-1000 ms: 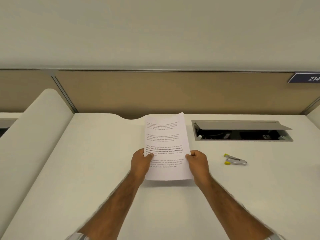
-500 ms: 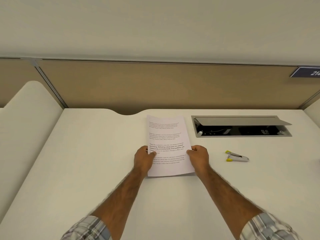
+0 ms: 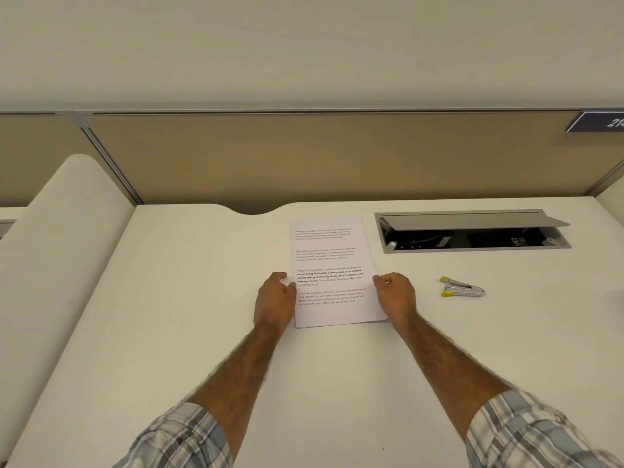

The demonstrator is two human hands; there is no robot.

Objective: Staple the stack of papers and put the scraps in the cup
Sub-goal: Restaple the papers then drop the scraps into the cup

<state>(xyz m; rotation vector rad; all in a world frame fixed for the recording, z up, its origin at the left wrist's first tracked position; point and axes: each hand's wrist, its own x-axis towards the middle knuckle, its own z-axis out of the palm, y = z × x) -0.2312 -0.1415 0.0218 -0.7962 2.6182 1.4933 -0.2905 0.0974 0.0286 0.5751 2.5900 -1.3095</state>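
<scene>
A stack of printed white papers (image 3: 329,265) lies flat on the white desk (image 3: 175,315), its long side running away from me. My left hand (image 3: 274,297) holds the stack's left edge with the thumb on top. My right hand (image 3: 395,292) pinches the right edge with curled fingers. A small silver stapler (image 3: 463,289) with yellow tips lies on the desk to the right of my right hand, apart from it. No cup and no scraps are in view.
An open grey cable tray (image 3: 472,231) with its lid raised is set into the desk behind the stapler. A tan partition wall (image 3: 320,157) closes off the back edge. A rounded white divider (image 3: 60,231) runs along the left side.
The stack, held tilted up above the desk a second ago, has come down and now lies flat. Both hands stayed at its side edges. The stapler has not moved.
</scene>
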